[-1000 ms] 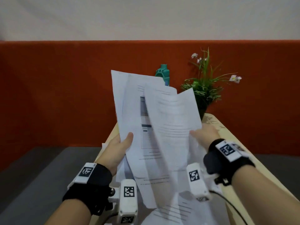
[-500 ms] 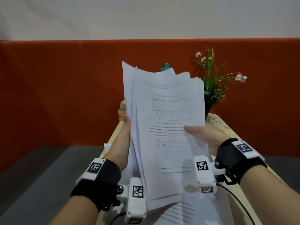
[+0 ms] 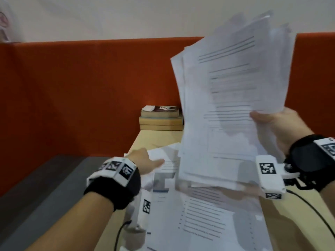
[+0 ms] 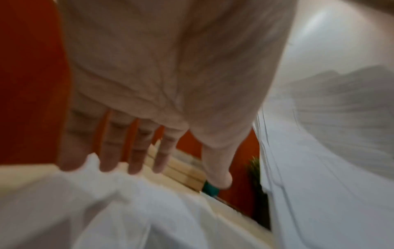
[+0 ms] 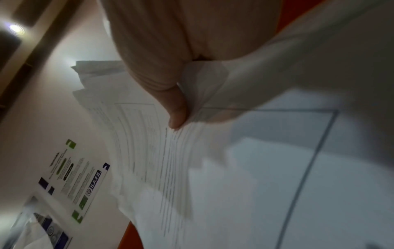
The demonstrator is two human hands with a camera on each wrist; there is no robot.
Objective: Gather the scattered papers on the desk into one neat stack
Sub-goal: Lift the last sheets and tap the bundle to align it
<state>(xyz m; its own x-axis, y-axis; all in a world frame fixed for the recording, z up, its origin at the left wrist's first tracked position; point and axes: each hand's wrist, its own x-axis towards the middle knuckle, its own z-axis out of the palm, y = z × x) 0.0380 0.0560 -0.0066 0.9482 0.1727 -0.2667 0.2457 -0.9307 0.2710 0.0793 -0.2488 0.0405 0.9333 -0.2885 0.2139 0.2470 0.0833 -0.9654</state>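
My right hand [image 3: 272,120] grips a thick bundle of printed papers [image 3: 226,105], lifted upright above the desk at the right; in the right wrist view its thumb [image 5: 170,104] presses the bundle of papers [image 5: 255,168]. My left hand [image 3: 145,162] is low over the desk with straight fingers [image 4: 136,151], holding nothing, reaching toward loose sheets [image 3: 166,160] lying flat. More loose sheets [image 3: 199,214] lie spread on the wooden desk [image 3: 150,140] below the bundle. The same white sheets [image 4: 106,210] show under the left palm, blurred.
Three stacked books [image 3: 161,117] stand at the back of the desk against the orange partition [image 3: 72,87]. A cable [image 3: 317,212] trails over the desk's right side. Grey floor [image 3: 36,187] lies past the left edge. Posters [image 5: 74,176] hang on the wall.
My left hand has let go of the bundle and dropped toward the loose sheets on the desk. My right hand has swung the bundle up and to the right.
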